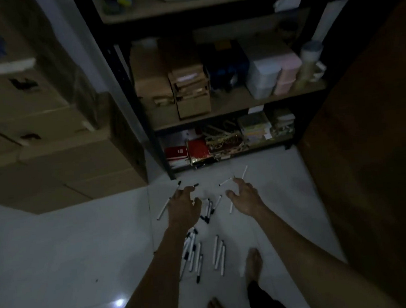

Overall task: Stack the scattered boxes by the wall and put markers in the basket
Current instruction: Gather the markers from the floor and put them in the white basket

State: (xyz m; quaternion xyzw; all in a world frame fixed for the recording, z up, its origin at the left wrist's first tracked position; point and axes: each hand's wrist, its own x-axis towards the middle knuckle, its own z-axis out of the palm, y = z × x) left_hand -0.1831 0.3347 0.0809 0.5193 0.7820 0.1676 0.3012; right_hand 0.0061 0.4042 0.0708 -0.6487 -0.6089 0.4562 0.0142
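Open white floor [58, 252] spreads wide at the near left. Stacked cardboard boxes [49, 147] wall off the far left, and a dark shelf unit [217, 108] packed with boxes and containers closes the far side. A large brown surface [369, 163] hems in the right. Between these runs a floor lane, strewn with markers [196, 255], where both hands reach forward: the left hand [183, 206] and right hand [246, 195] apart, with bare feet [253, 262] near.
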